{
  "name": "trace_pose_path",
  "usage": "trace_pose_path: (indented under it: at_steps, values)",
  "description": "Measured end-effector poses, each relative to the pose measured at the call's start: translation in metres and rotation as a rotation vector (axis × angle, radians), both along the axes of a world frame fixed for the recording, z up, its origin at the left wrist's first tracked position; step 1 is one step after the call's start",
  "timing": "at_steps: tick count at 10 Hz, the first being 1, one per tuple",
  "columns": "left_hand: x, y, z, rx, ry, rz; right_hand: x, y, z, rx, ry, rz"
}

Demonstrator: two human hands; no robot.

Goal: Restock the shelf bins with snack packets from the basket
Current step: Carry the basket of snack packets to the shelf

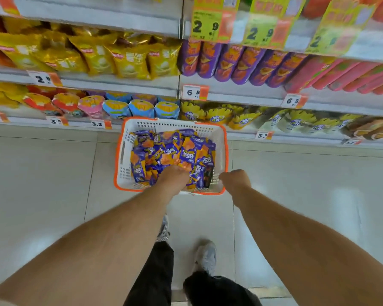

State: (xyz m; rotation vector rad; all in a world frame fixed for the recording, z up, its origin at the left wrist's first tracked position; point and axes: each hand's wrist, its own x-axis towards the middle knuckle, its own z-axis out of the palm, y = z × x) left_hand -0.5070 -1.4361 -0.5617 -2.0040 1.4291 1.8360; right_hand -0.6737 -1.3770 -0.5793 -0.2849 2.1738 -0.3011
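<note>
Two bare arms reach down. Left hand (pixel 174 176) plunged among purple-orange snack packets (pixel 164 151) in the white basket (pixel 124 151), fingers buried; grip state cannot be told. Right hand (pixel 237 180) curled, pinching the basket's near right rim. Basket on floor (pixel 42 173), against the bottom shelf (pixel 296 138); open tile both sides.

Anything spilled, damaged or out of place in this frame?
Nothing stands out. The purple-and-orange snack packets lie loosely heaped inside the white plastic basket with orange rim on the pale tiled floor; none lie outside it. The left hand reaches into them.
</note>
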Motion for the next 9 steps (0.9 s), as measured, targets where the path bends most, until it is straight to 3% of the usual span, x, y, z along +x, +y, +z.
trace_pose_path:
  at_steps: [3, 5, 6, 8, 9]
  values:
    - [-0.06, -0.032, -0.153, -0.039, 0.046, -0.114, -0.042, -0.051, -0.157, 0.139, 0.076, 0.094]
    - [-0.077, -0.019, -0.218, -0.075, 0.024, -0.08, -0.059, -0.05, -0.214, 0.161, -0.057, 0.06]
    - [-0.08, -0.015, -0.229, -0.08, -0.014, -0.1, -0.058, -0.048, -0.228, 0.049, -0.148, -0.07]
    - [-0.066, -0.028, -0.223, -0.078, -0.057, -0.084, -0.023, -0.057, -0.192, 0.02, 0.304, -0.059]
    - [-0.041, -0.052, -0.21, -0.083, -0.08, -0.023, 0.006, -0.072, -0.162, -0.153, 0.239, -0.151]
